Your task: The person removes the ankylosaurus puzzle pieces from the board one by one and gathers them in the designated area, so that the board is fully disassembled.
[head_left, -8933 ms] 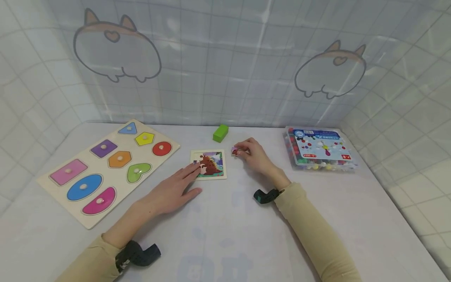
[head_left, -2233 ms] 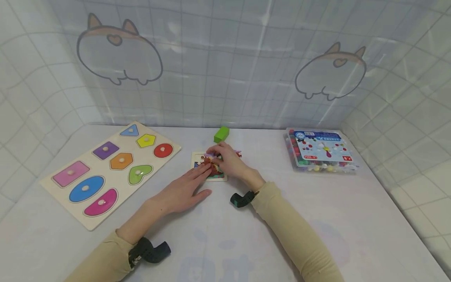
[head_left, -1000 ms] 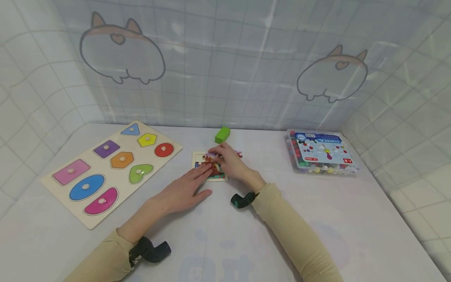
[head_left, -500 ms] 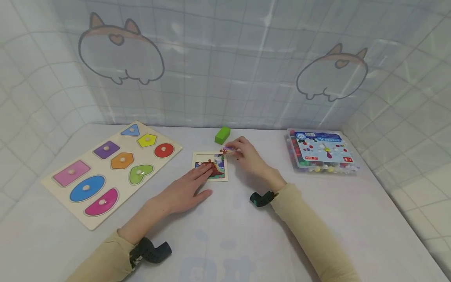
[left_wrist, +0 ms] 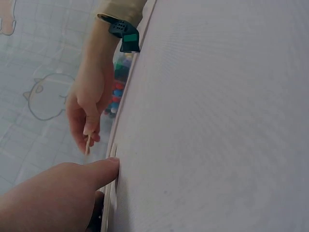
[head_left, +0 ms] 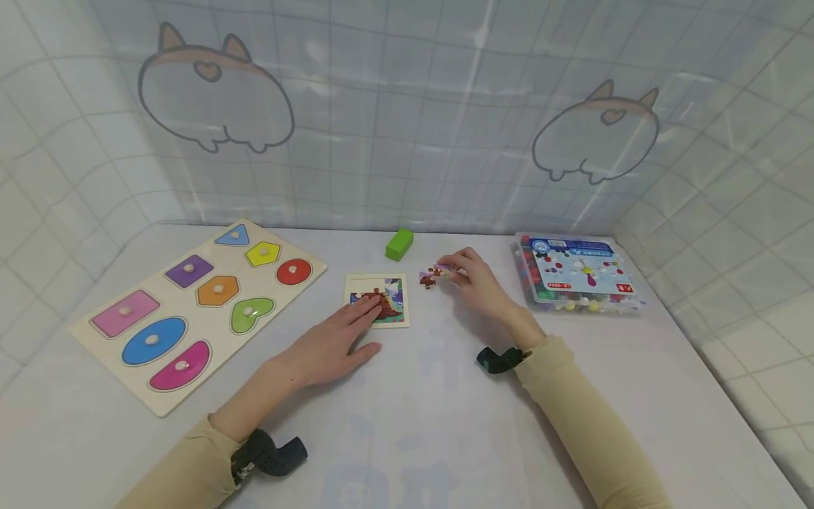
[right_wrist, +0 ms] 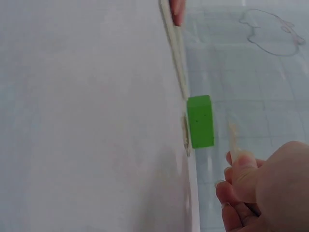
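My left hand point(head_left: 331, 346) lies with extended fingers over the lower left of a small wooden jigsaw puzzle point(head_left: 391, 304), which pictures a brown spiky dinosaur. A pale gap runs along the upper left inside its frame. To the right of the puzzle, my right hand point(head_left: 480, 288) pinches a purple and red jigsaw piece point(head_left: 441, 271) between thumb and fingers. Just below that piece, a second jigsaw piece point(head_left: 427, 281) lies on the table. In the right wrist view the pinched piece point(right_wrist: 233, 137) appears edge-on, raised off the table; its picture is hidden there.
Behind the puzzle stands a green block point(head_left: 399, 244). A large knobbed shape board point(head_left: 261, 233) lies to the left at an angle. At the right back sits a clear plastic box point(head_left: 581, 272) of coloured parts. A patterned curtain point(head_left: 407, 127) hangs behind the table.
Over the last second my right hand has lifted a jigsaw piece from the puzzle's top and carried it right, beside the loose piece. My left hand has stayed on the puzzle.
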`<state>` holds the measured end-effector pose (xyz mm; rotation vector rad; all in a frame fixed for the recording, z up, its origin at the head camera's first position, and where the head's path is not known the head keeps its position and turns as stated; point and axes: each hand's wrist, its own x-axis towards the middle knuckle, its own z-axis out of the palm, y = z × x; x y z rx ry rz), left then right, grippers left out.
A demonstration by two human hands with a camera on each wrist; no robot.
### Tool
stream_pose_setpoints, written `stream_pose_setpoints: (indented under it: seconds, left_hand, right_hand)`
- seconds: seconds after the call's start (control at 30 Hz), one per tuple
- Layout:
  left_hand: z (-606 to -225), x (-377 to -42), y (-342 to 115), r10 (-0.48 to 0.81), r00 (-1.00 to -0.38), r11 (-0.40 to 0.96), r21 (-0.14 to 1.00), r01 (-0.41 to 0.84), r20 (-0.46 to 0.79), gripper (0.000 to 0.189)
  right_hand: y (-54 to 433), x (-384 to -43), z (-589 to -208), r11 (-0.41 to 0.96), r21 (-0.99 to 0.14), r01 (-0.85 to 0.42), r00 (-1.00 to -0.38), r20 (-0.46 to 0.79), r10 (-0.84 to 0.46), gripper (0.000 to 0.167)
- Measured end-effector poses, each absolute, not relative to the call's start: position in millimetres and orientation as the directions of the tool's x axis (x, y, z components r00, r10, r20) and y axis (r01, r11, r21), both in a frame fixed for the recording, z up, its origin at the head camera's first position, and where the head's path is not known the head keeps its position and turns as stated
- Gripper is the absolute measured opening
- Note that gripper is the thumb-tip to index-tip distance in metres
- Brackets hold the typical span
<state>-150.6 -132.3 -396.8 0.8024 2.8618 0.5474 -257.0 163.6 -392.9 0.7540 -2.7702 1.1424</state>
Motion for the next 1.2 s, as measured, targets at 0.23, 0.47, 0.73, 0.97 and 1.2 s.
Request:
stream_pose_setpoints:
  seconds: [0.23,0.47,0.73,0.97,1.2]
  left_hand:
    - [-397,-151,-132,0.520,-0.854,0.793,0.378,0.478,-0.011,0.071]
    - [-398,-150,-132,0.524,-0.852,0.792,0.377,0.481,-0.013,0.070]
    - [-396,-151,-132,0.526,-0.850,0.792,0.378,0.481,-0.021,0.070]
    - [-396,-151,-132,0.523,-0.852,0.794,0.378,0.475,-0.026,0.070]
    - [-396,-151,-132,0.525,-0.851,0.793,0.374,0.481,-0.019,0.070]
  right_hand:
    - [173,-259,-398,0.621,-0.640,-0.453,-0.885,0.236,-0.402,0.030]
    - [174,-260,-403,0.637,-0.631,-0.443,-0.892,0.239,-0.384,0.030]
    - [174,-260,-406,0.661,-0.616,-0.429,-0.901,0.239,-0.361,0.031]
    - [175,-260,-407,0.685,-0.609,-0.401,-0.914,0.209,-0.349,0.029]
    - [176,-260,-408,0.684,-0.611,-0.399,-0.913,0.196,-0.358,0.029]
